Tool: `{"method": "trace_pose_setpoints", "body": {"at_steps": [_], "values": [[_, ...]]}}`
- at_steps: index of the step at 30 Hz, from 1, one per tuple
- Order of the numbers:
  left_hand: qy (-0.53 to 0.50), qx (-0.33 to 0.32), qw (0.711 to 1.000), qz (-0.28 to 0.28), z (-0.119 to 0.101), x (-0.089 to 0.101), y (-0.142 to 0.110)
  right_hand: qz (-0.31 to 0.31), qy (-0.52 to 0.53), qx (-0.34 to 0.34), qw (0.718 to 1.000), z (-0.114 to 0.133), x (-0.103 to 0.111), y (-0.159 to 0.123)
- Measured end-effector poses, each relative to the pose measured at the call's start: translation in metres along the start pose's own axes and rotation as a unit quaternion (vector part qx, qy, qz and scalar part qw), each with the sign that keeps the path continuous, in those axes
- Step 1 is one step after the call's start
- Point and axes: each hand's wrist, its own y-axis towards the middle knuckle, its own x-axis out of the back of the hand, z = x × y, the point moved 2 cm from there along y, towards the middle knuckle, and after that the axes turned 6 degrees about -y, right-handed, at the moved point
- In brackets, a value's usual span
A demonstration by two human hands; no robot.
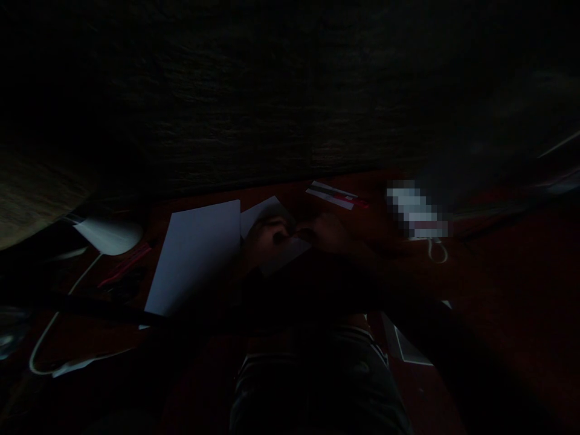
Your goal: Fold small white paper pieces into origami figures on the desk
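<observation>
The picture is very dark. My left hand point(267, 235) is closed, with fingers curled over a small piece of pale paper point(285, 257). Close beside it, my right hand point(328, 232) is closed too, its fingertips meeting the left ones at the paper's upper edge. Shadow hides most of both hands. Behind the left hand part of another white sheet point(263, 211) shows. A larger white sheet point(199, 248) lies to the left of my hands on the reddish surface point(385, 260).
Beyond my hands lies a paper strip point(317, 192) with a red-ended cutter-like tool point(357, 201) across it. At left are a white lamp-like object point(111, 235) with a cord point(86, 272) and a red item point(127, 266). A pixelated white object point(414, 208) with a loop is at right.
</observation>
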Motion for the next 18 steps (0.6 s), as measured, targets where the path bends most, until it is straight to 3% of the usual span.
{"method": "trace_pose_setpoints", "body": {"at_steps": [11, 18], "values": [[-0.016, -0.012, 1.000, 0.000, 0.0071, -0.0005, -0.0015, -0.004, 0.039, 0.021, 0.999, -0.0069, -0.0035, 0.0011], [-0.017, 0.017, 1.000, 0.012, 0.0034, 0.0028, -0.0015, -0.010, 0.045, 0.006, 0.999, -0.0070, -0.0002, 0.0017]]}}
